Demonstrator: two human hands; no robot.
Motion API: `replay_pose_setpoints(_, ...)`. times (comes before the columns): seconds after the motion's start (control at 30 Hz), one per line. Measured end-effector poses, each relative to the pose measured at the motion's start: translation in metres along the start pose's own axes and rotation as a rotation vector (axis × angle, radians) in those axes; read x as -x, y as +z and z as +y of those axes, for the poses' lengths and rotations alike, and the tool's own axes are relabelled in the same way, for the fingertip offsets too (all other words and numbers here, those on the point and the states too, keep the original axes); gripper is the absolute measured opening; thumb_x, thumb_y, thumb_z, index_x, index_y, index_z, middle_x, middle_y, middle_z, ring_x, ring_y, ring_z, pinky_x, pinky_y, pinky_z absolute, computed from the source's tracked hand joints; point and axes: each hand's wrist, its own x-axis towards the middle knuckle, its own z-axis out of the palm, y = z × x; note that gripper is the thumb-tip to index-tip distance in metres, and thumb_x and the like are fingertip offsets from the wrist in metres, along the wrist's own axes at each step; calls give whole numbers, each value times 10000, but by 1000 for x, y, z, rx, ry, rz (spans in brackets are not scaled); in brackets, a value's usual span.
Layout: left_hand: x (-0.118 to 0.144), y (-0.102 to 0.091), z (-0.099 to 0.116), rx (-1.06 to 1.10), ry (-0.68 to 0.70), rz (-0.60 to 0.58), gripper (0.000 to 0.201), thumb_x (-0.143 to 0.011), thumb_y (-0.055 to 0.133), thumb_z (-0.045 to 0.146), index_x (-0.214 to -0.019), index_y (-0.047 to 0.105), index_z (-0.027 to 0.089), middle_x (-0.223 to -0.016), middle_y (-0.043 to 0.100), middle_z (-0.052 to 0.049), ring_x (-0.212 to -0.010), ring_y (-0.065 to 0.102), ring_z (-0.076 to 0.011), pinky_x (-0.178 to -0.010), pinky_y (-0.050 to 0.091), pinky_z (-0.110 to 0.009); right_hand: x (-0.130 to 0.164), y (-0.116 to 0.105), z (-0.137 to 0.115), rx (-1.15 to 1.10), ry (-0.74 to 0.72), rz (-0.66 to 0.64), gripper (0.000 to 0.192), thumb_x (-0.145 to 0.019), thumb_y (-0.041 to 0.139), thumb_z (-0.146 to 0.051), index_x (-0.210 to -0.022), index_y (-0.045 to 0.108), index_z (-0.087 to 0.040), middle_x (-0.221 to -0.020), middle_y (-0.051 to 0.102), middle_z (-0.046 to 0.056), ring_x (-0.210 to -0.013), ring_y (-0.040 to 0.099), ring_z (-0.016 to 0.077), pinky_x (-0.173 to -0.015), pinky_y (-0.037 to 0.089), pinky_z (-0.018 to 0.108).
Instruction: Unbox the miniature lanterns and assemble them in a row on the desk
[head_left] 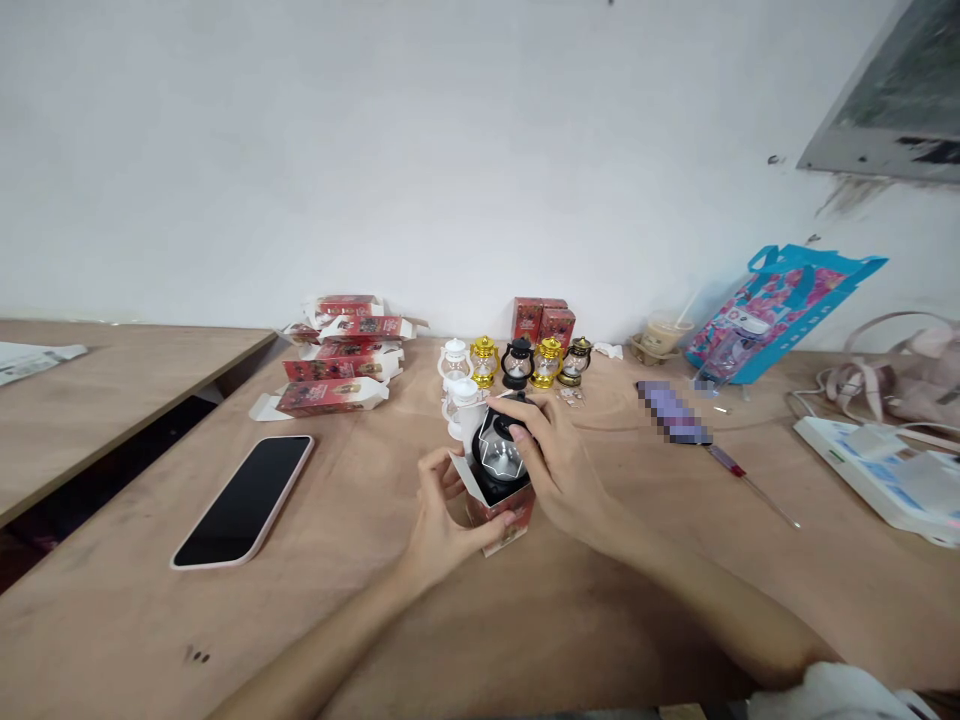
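Note:
My left hand [446,505] is closed around a small red printed box [504,520] whose white flaps stand open at the top. A black lantern [501,455] with a clear globe sits partly inside that box, its upper half showing. The fingers of my right hand [559,460] grip the lantern's top. Just behind the box are two white lanterns [463,405], the nearer one partly hidden. Gold lanterns [547,362], another black lantern [517,364] and a bronze-coloured lantern [576,362] line up at the back.
Several opened red boxes [334,395] are heaped at back left; closed red boxes [553,325] stand by the wall. A phone [244,505] lies left. To the right are a screwdriver [757,495], a power strip [877,470], a drink cup [664,335] and a blue bag [795,300].

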Motion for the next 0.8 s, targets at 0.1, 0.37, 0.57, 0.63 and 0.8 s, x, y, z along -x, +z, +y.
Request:
replay_pose_setpoints(0.1, 0, 1, 2, -19, -2, -6, 643, -636, 753, 280, -1100, 308, 252, -1139, 504, -56, -1025, 615, -223, -858, 528, -420, 1, 2, 8, 92, -146, -15, 335, -950, 348, -224, -1237, 517, -257, -1050, 534, 85, -972, 549, 193, -844, 493, 358)
replay_pose_setpoints(0.37, 0, 0, 2, -59, 63, -43, 645, -679, 732, 295, -1164, 309, 250, -1164, 534, -76, -1042, 614, -224, -869, 532, -417, 8, -3, 20, 213, -295, -141, 213, -913, 494, -302, -1044, 627, -197, -976, 670, 74, -1027, 505, 229, -886, 429, 397)
replay_pose_setpoints(0.57, 4, -3, -9, -153, 132, -88, 894, -746, 681, 317, -1425, 100, 321, -1290, 499, -119, -1113, 573, -252, -880, 525, -447, 10, -11, 19, 301, -395, -266, 145, -893, 543, -312, -943, 669, -261, -943, 707, 27, -1077, 514, 261, -923, 365, 481)
replay_pose_setpoints(0.63, 4, -6, -11, -234, 195, -98, 877, -766, 661, 314, -1446, 109, 336, -1306, 492, -118, -1147, 545, -268, -904, 506, -456, 11, -14, 17, 246, -404, -282, 145, -893, 537, -301, -934, 672, -266, -997, 695, 35, -1095, 517, 257, -958, 357, 496)
replay_pose_setpoints(0.8, -1, -13, -8, -362, 291, -206, 619, -782, 625, 311, -1357, 398, 277, -1216, 529, -105, -1096, 561, -260, -890, 491, -391, 16, -22, 25, -162, -200, -28, 233, -915, 448, -235, -1095, 591, -276, -1143, 596, 66, -1109, 538, 202, -953, 441, 430)
